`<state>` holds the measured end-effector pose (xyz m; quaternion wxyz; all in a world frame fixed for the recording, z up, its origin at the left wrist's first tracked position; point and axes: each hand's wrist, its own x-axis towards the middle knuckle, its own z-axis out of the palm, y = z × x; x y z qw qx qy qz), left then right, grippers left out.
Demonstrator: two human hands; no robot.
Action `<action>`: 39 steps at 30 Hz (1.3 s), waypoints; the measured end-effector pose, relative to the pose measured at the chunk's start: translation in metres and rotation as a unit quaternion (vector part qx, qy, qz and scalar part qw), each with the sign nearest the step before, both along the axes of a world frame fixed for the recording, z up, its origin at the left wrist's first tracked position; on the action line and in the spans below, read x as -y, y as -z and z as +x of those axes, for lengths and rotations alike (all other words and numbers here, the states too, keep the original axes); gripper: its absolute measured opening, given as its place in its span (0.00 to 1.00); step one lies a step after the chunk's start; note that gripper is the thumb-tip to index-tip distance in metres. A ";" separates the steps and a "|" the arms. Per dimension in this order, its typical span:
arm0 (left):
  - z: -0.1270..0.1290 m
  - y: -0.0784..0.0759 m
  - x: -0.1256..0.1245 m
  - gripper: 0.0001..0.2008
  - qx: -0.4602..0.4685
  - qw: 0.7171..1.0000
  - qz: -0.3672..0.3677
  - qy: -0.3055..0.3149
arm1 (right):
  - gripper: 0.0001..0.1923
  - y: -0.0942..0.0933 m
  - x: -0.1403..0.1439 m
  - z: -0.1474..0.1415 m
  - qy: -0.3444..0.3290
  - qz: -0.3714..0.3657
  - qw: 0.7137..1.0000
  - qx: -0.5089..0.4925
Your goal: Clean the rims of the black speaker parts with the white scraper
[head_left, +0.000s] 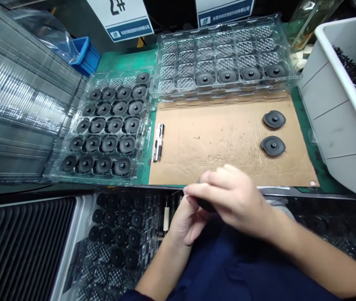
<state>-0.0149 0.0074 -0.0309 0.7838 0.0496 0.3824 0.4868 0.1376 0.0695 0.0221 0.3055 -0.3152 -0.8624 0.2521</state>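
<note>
My two hands meet at the near edge of the bench, over my lap. My right hand (231,196) lies on top with its fingers curled around a small dark round part (205,205), most of which is hidden. My left hand (185,219) cups the same part from below. Two loose black round parts (274,119) (272,146) lie on the brown cardboard sheet (228,142) ahead and to the right.
A clear blister tray (108,125) full of black parts sits at left; another clear tray (224,58) at the back holds a few. A pen (158,142) lies on the cardboard's left edge. A white bin (344,104) stands right. More trays sit below the bench (118,234).
</note>
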 end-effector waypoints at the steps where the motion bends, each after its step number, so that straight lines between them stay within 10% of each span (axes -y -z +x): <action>1: 0.001 0.002 0.001 0.25 0.003 1.000 -0.003 -0.006 | 0.14 0.001 0.000 -0.004 -0.009 -0.009 0.999 0.029; 11: -0.003 0.000 -0.006 0.24 0.032 0.999 0.022 -0.037 | 0.12 0.020 -0.016 -0.009 0.035 -0.034 0.999 -0.002; 20: -0.015 -0.007 -0.004 0.29 0.057 0.995 0.069 -0.047 | 0.11 0.111 0.005 0.025 0.169 -0.266 0.948 0.035; 25: -0.007 -0.009 -0.005 0.29 0.033 0.996 0.065 -0.042 | 0.12 0.054 0.004 0.010 0.218 -0.216 0.952 -0.024; 29: -0.005 -0.006 -0.005 0.33 -0.026 0.997 0.060 -0.041 | 0.15 0.005 0.012 -0.015 0.106 -0.060 0.989 -0.086; 33: -0.006 -0.005 -0.004 0.32 -0.063 0.995 0.057 -0.056 | 0.12 -0.002 0.013 -0.026 -0.024 -0.097 0.994 -0.041; 39: 0.000 -0.015 0.001 0.30 -0.063 0.995 0.058 -0.044 | 0.13 0.002 0.014 -0.024 0.041 -0.007 0.997 -0.064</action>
